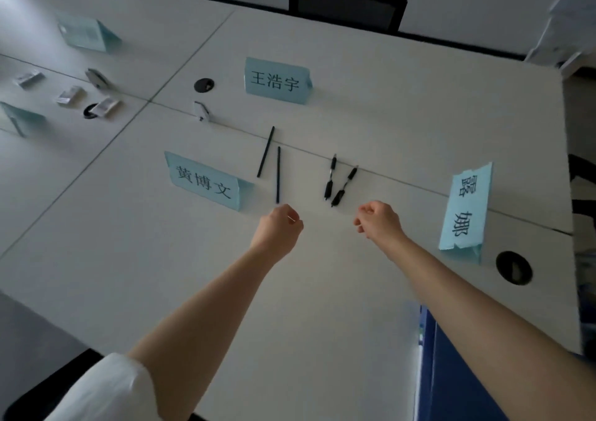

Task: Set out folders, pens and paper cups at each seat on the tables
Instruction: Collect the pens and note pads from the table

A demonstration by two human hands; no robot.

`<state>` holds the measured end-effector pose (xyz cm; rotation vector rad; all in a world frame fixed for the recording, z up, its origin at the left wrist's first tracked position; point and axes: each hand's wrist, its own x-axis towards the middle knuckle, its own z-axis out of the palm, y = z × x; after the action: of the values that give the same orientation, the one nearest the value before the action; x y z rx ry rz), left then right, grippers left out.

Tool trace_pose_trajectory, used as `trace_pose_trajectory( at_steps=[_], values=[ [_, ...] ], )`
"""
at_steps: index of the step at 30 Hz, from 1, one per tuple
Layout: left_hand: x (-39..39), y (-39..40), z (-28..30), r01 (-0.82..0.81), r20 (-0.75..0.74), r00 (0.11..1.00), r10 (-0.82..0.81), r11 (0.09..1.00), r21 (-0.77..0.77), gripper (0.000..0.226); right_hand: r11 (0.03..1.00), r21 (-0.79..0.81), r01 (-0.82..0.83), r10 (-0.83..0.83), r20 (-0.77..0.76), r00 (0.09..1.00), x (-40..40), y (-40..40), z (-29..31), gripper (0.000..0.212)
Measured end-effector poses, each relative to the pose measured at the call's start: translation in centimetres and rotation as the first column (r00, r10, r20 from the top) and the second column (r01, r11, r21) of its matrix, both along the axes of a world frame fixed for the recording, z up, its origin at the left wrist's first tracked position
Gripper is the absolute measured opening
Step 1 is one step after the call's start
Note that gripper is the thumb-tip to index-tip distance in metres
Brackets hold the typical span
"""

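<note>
Two slim black pens (266, 151) (278, 175) and two thicker black click pens (330, 178) (345, 185) lie side by side near the seam of the white table (322, 291). Just in front of them, my left hand (280, 227) and my right hand (378, 220) hover side by side with fingers curled in a pinch. A faint, nearly clear sheet, seemingly a transparent folder (317, 209), stretches between them; its edges are hard to make out. No paper cups are in view.
Blue name cards stand at the left (203, 180), at the back (276, 80) and at the right (467, 206). Black cable holes (203, 85) (514, 267) sit in the table. Small packets (69, 95) lie far left. A black chair (346, 7) stands behind the table.
</note>
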<state>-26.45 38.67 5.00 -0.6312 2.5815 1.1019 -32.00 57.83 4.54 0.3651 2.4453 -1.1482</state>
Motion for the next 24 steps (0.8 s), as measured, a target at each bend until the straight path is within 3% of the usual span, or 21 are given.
trace_pose_trajectory(
  at_steps=[9, 14, 16, 20, 24],
  values=[
    [-13.4, 4.3, -6.1, 0.017, -0.020, 1.000, -0.021, 0.982, -0.189, 0.025, 0.984, 0.180, 0.017, -0.026, 0.048, 0.999, -10.8, -0.5, -6.1, 0.023],
    [-15.3, 5.3, -8.6, 0.040, 0.009, 0.999, -0.039, 0.950, -0.308, 0.027, 0.938, 0.344, -0.043, 0.024, 0.058, 0.998, -13.1, -2.7, -8.1, 0.041],
    [-15.4, 5.8, -9.2, 0.035, -0.004, 0.999, -0.038, 0.944, -0.327, 0.026, 0.916, 0.394, -0.070, 0.047, 0.069, 0.997, -13.4, -3.2, -8.7, 0.038],
    [-16.0, 5.4, -9.3, 0.014, 0.000, 1.000, -0.014, 0.963, -0.267, 0.021, 0.897, 0.433, -0.088, 0.067, 0.063, 0.996, -13.6, -3.3, -8.8, 0.032],
    [-16.9, 2.2, -8.2, -0.129, -0.020, 0.992, 0.128, 0.985, -0.114, 0.020, 0.926, 0.369, -0.084, 0.064, 0.066, 0.996, -14.1, -3.6, -8.2, 0.035]
  ],
)
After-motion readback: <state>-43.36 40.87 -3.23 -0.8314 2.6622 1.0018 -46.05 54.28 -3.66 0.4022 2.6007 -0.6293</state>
